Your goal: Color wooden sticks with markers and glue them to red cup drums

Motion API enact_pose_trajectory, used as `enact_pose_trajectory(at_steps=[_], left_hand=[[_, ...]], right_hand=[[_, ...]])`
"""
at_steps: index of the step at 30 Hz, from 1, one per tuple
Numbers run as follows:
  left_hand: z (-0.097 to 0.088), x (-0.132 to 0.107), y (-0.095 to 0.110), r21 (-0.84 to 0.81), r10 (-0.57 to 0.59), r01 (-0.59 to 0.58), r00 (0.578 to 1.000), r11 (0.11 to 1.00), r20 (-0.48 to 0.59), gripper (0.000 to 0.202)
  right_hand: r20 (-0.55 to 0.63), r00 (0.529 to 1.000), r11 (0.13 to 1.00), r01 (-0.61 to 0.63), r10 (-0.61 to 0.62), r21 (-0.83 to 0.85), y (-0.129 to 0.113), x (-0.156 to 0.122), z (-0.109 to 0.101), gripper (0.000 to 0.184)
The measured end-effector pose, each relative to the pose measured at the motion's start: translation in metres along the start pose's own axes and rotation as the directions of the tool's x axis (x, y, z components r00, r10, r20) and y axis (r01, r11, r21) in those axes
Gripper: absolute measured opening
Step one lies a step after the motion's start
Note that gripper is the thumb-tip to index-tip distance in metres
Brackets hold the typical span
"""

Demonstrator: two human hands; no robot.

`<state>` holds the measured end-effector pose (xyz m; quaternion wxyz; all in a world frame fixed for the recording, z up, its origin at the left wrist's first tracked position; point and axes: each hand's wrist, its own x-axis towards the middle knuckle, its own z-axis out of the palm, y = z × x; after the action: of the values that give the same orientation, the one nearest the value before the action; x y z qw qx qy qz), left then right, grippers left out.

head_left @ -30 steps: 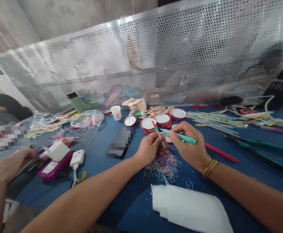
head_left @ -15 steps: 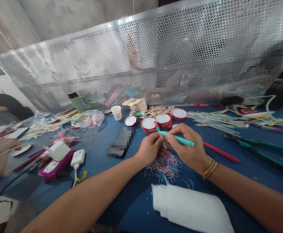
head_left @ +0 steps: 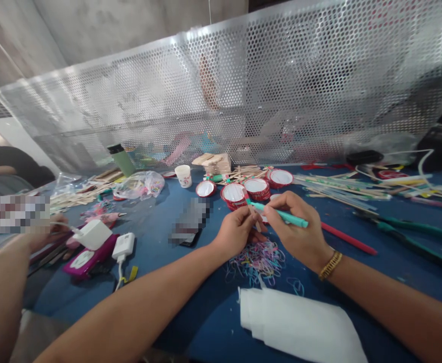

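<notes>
My left hand (head_left: 233, 233) pinches a small flat wooden stick (head_left: 257, 218), whose upper end shows a green patch. In my right hand (head_left: 300, 227) is a teal marker (head_left: 291, 218), held like a pen with its tip at the green part of the stick. Whether the tip touches the wood, I cannot tell. Below both hands lies a pile of coloured rubber bands (head_left: 261, 263). Just beyond the fingers sit round red-rimmed pieces with white faces (head_left: 233, 193), some stacked. A red marker (head_left: 349, 238) lies beside my right wrist.
Green-handled pliers (head_left: 418, 239) and loose sticks (head_left: 338, 186) lie on the right. A white cloth-like bundle (head_left: 300, 320) is in front. A phone (head_left: 190, 222), paper cup (head_left: 183, 176) and white charger (head_left: 94, 234) stand left. Another person's arm (head_left: 7, 272) reaches in; a perforated screen (head_left: 149, 111) stands behind.
My hands keep nearly the same pose, with the marker still at the stick. At the left, the other person's arm has moved further in towards the charger. The view has shifted slightly.
</notes>
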<state>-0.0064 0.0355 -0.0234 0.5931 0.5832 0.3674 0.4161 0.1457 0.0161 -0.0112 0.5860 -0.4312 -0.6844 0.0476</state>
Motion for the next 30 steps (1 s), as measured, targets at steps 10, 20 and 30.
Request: enact_pose_trajectory(at_steps=[10,20,30], left_hand=[[0.0,0.001,0.0,-0.005,-0.025,0.025,1.0,1.0,-0.012,0.03],[-0.001,-0.001,0.002,0.029,0.003,-0.003,1.0,1.0,0.009,0.032],[-0.001,-0.001,-0.001,0.006,0.019,-0.019,1.0,1.0,-0.01,0.034]], right_hand=[[-0.052,0.999,1.0,-0.003,0.002,-0.019,0.004,0.004,0.0,0.015],[0.008,0.983,0.979,0.184,-0.184,-0.091,0.005,-0.004,0.003,0.014],[0.081,0.954,0.946,0.298,-0.29,-0.13,-0.002,-0.012,0.009,0.014]])
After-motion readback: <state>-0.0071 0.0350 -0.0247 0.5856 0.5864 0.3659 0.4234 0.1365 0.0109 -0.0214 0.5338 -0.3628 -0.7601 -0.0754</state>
